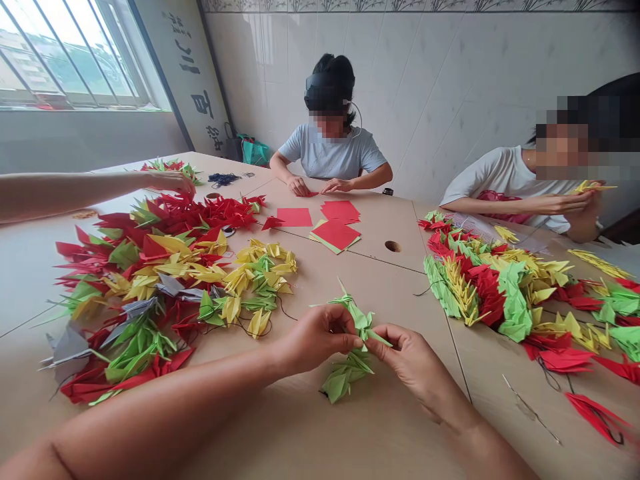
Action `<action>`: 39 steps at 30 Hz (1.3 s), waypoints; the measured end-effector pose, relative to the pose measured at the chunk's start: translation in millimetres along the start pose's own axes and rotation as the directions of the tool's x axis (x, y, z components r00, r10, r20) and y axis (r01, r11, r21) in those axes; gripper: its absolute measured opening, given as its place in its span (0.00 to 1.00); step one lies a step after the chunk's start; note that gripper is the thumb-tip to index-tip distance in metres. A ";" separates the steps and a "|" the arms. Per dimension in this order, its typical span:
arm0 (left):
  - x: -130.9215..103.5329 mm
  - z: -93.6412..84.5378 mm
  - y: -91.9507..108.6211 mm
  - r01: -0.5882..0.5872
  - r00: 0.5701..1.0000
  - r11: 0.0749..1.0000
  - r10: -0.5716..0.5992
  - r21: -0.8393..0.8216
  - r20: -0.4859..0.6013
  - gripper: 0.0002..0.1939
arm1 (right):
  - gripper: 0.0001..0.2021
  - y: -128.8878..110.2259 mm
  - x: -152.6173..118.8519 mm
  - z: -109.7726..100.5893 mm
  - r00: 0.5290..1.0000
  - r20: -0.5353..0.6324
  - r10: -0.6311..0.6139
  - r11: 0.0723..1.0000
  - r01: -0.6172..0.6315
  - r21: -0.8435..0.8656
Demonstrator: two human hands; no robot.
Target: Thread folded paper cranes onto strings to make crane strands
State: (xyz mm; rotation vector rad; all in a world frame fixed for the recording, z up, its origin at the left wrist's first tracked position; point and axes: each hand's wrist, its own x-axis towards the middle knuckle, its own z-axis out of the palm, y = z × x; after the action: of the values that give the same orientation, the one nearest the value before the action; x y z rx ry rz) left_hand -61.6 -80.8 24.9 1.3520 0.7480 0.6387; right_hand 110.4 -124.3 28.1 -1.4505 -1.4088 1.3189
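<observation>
My left hand [317, 337] and my right hand [417, 363] meet above the table in front of me. Between them is a light green paper crane [364, 321], pinched by the fingertips of both. More folded green cranes [343, 381] hang or lie just below my hands, seemingly joined to it; my fingers cover how. Left of my hands lies a garland of yellow and green cranes [259, 323] with a dark thread trailing from it. A thin metal needle [533, 408] rests on the table to my right.
A big heap of red, yellow, green and grey cranes [150, 267] spreads left, where another person's arm [75, 193] reaches in. Crane strings [493, 293] lie right. Red paper squares [339, 233] sit ahead, near a person folding [330, 153]. Another person [520, 180] holds yellow paper.
</observation>
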 end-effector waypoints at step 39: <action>-1.2 -3.0 2.5 0.076 0.994 0.988 -0.064 -0.134 0.090 0.16 | 0.16 1.2 -1.2 -0.5 0.999 0.050 0.020 0.998 -0.023 0.062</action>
State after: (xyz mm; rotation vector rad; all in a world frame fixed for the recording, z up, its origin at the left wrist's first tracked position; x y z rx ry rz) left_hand -64.7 -79.5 27.3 1.2144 0.6680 0.5631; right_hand 111.3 -125.6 27.3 -1.4044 -1.3745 1.4088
